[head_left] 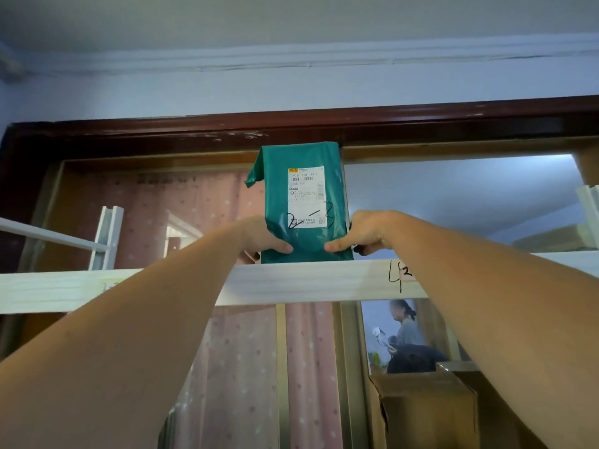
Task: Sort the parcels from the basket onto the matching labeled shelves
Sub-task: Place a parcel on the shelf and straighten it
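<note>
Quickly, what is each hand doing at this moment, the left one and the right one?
Left hand: grips the lower left edge of the green parcel.
Right hand: grips the parcel's lower right edge.

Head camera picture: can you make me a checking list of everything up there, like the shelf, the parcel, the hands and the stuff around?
Surface: white shelf high up, with handwriting in black on its front edge that looks like 4-2.
Job's things: green parcel standing upright on the shelf, white label facing the camera, "2-3" handwritten across it.
Clutter: brown cardboard box lower right, below the shelf.
Grips: left hand and right hand each hold a bottom corner of the parcel, thumbs on its front.
Cables: nothing seen.
Surroundings: dark wooden frame above, pink dotted curtain behind, another person seen lower right.
</note>
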Tool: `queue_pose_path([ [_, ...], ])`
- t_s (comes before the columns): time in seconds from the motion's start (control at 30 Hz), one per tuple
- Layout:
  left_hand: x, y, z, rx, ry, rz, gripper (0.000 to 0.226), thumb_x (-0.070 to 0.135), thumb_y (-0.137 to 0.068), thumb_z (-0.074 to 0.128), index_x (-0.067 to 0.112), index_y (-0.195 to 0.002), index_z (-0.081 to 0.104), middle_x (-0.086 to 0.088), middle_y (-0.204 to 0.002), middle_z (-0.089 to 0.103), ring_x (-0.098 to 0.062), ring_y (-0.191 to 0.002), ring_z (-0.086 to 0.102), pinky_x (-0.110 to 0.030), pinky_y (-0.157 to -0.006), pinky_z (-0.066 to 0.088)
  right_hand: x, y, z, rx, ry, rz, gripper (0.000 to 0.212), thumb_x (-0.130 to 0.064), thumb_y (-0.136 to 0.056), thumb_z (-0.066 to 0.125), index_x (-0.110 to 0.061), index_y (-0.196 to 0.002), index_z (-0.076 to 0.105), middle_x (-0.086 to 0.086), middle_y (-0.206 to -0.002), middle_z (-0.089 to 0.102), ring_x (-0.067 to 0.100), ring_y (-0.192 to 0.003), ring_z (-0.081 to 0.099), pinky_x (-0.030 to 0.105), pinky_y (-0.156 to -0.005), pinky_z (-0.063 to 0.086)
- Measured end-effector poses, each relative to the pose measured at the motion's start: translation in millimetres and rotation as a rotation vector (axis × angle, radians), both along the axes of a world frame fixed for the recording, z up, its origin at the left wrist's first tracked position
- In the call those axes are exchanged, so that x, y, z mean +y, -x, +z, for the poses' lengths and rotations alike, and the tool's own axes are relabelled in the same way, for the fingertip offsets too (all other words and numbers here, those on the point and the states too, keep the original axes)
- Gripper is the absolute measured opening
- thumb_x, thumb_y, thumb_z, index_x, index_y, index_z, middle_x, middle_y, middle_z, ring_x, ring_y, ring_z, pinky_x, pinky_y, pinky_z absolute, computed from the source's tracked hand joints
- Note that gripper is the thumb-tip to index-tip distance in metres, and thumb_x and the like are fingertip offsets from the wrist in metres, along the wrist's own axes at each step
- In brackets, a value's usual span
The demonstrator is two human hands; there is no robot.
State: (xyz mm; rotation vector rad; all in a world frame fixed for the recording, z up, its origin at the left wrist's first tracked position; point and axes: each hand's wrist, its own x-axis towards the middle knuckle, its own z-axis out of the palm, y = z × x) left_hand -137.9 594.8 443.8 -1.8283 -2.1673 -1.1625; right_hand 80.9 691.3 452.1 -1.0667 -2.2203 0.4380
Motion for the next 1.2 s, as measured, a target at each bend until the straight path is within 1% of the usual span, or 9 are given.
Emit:
queue_pose_path([
  [0.13,-16,-8,-3,0.072,0.029,0.071,0.052,0.053,-0.088,0.074,0.018,-0.115,0.047,-0.003,-0.108,0.056,-0.028,-0.105,0.065,-0.042,-0.091,0.058,-19,-11,-2,-0.131,-0.127,-0.147,0.105,-0.076,-0.069,0.073,-0.010,-0.145,0.044,0.012,-0.141,0.053,0.030,-0.122,0.056,0.044,-0.106,0.049],
  [0.23,-31,-19,-13,0.215,0.042,0.118,0.043,0.049,-0.095,0.066,0.015,-0.116,0.050,-0.002,-0.100,0.058,-0.019,-0.084,0.059,-0.028,-0.073,0.049,-41,-19,-7,-0.367,-0.101,-0.247,0.107,-0.080,-0.084,0.049,-0.008,-0.158,0.025,0.016,-0.161,0.033,0.036,-0.140,0.044,0.044,-0.114,0.040],
  [0.37,-50,-26,-25,0.316,0.062,0.099,0.056,0.051,-0.101,0.055,0.012,-0.141,0.055,-0.010,-0.136,0.058,-0.027,-0.112,0.053,-0.027,-0.090,0.035,-68,-24,-16,-0.528,-0.041,-0.309,0.111,-0.088,-0.081,0.034,-0.013,-0.161,0.019,0.016,-0.166,0.023,0.036,-0.149,0.031,0.048,-0.119,0.031],
  [0.47,-65,-29,-29,0.295,0.044,0.160,0.074,0.069,-0.098,0.043,0.009,-0.141,0.053,-0.013,-0.142,0.055,-0.030,-0.112,0.053,-0.034,-0.093,0.040,-87,-27,-20,-0.534,-0.079,-0.292,0.120,-0.094,-0.070,0.029,-0.018,-0.162,0.016,0.013,-0.168,0.017,0.037,-0.152,0.024,0.052,-0.120,0.026],
  [0.57,-79,-34,-32,0.327,0.042,0.190,0.085,0.075,-0.096,0.034,0.009,-0.147,0.049,-0.015,-0.149,0.051,-0.035,-0.128,0.051,-0.043,-0.105,0.040,-107,-31,-24,-0.496,-0.147,-0.254,0.100,-0.083,-0.087,0.025,-0.018,-0.162,0.012,0.012,-0.169,0.013,0.036,-0.154,0.019,0.049,-0.121,0.022],
  [0.7,-100,-44,-43,0.454,0.029,0.282,0.094,0.083,-0.092,0.019,0.012,-0.141,0.055,-0.012,-0.138,0.059,-0.032,-0.110,0.055,-0.046,-0.100,0.045,-131,-40,-30,-0.485,-0.236,-0.234,0.084,-0.072,-0.098,0.023,-0.018,-0.162,0.014,0.011,-0.168,0.017,0.032,-0.154,0.019,0.046,-0.122,0.018],
  [0.97,-149,-74,-81,0.634,0.007,0.337,0.086,0.081,-0.093,0.016,0.022,-0.151,0.042,-0.007,-0.137,0.061,-0.032,-0.120,0.059,-0.049,-0.101,0.049,-161,-53,-59,-0.448,-0.363,-0.209,0.089,-0.078,-0.094,0.022,-0.018,-0.159,0.029,0.014,-0.160,0.037,0.034,-0.144,0.038,0.045,-0.115,0.032],
  [1.13,-200,-105,-98,0.629,-0.005,0.384,0.077,0.075,-0.098,0.025,0.021,-0.149,0.043,-0.008,-0.143,0.058,-0.032,-0.126,0.055,-0.042,-0.089,0.042,-186,-75,-78,-0.431,-0.411,-0.104,0.085,-0.077,-0.094,0.024,-0.021,-0.158,0.032,0.010,-0.157,0.042,0.032,-0.140,0.042,0.042,-0.112,0.034],
  [1.2,-216,-115,-107,0.604,0.015,0.418,0.079,0.077,-0.097,0.024,0.021,-0.149,0.044,-0.007,-0.146,0.056,-0.033,-0.130,0.053,-0.045,-0.095,0.043,-197,-84,-89,-0.432,-0.436,-0.075,0.088,-0.078,-0.093,0.025,-0.017,-0.156,0.036,0.011,-0.153,0.046,0.032,-0.135,0.046,0.041,-0.109,0.037],
])
